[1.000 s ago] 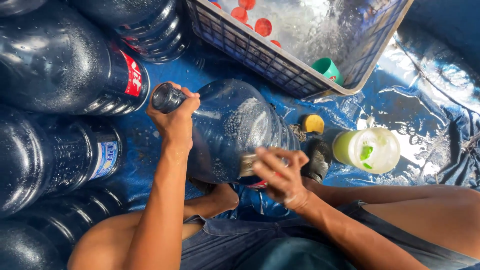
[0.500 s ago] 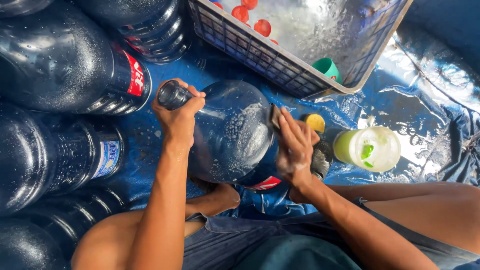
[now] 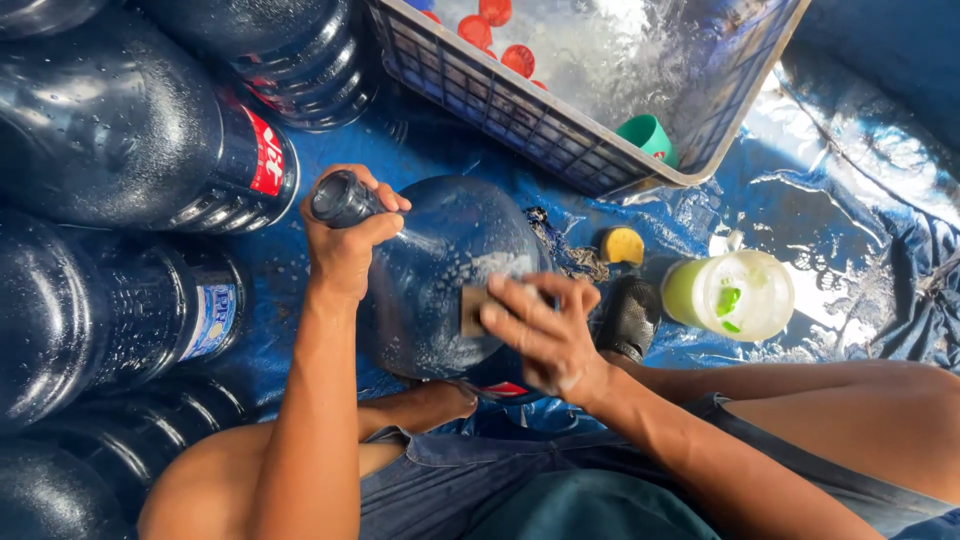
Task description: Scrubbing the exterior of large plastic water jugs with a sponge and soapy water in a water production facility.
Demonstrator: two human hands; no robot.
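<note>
The big blue water jug (image 3: 440,270) lies in our lap: our left hand (image 3: 345,245) fingers wrap its neck, our right hand (image 3: 545,335) fingers press a small scrub pad (image 3: 472,310) on its side.

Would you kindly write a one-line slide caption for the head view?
Left hand grips a blue water jug by its neck while the right hand presses a scrub pad against its side.

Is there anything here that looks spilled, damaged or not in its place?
Nothing looks damaged. The blue tarp is wet, with a dark clump of debris lying beside the big bottle that the left hand holds by its neck.
</note>
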